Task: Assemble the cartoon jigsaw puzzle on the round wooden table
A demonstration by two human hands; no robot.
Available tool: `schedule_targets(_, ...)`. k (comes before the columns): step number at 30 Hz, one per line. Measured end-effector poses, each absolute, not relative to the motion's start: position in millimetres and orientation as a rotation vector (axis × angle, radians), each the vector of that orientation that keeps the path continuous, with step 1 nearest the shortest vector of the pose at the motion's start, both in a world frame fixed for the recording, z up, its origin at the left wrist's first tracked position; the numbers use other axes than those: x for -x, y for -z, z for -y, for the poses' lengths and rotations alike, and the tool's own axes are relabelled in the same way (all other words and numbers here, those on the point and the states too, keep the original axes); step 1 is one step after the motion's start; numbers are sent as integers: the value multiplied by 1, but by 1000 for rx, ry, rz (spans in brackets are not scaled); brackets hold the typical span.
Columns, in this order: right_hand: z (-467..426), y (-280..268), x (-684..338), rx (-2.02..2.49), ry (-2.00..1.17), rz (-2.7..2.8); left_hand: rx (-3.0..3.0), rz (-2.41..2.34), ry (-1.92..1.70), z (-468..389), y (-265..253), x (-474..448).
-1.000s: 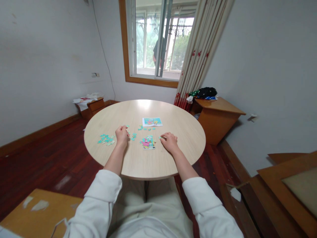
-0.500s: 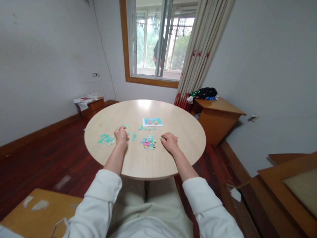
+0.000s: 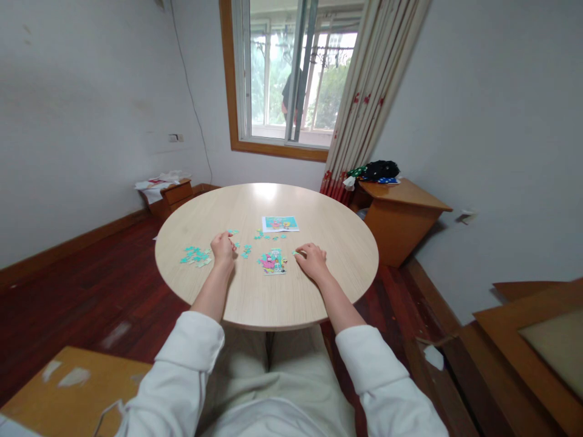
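Two bare hands are held over a round table (image 3: 264,303), on which a jigsaw is laid out. The left hand (image 3: 223,247) is curled closed above the left part of the tabletop; whether anything is enclosed by its fingers cannot be told. By the right hand (image 3: 311,260), a small green piece (image 3: 295,253) is gripped at the tips of thumb and forefinger. Between the hands, and nearer the right one, a partly joined puzzle (image 3: 272,263) is set flat, with a pink figure shown on it. A heap of loose teal pieces (image 3: 195,256) is spread to the left of the left hand, and a few pieces (image 3: 246,250) are scattered just to its right. Beyond the puzzle, more loose pieces (image 3: 275,237) are strewn in front of a printed picture sheet (image 3: 280,224), by which matching colours are shown.
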State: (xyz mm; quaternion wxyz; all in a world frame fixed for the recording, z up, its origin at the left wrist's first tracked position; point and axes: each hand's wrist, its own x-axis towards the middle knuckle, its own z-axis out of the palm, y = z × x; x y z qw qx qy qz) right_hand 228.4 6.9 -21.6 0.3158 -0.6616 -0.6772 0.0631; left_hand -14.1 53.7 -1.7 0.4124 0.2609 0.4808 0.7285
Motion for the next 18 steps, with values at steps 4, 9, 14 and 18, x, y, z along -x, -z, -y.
schedule_targets(4, -10, 23, -233, 1586, -185, 1607, -651, -1199, -1833, -53, 1, 14)
schedule_targets(9, -21, 23, -251, 1349, -321, 977, -653, -1209, -1831, -52, 0, 13)
schedule_targets(14, -22, 20, -263, 1239, -409, 671, -662, -1216, -1833, -51, -1, 12)
schedule_targets(18, -20, 18, -265, 1240, -475, 558, -657, -1213, -1827, -51, -1, 11)
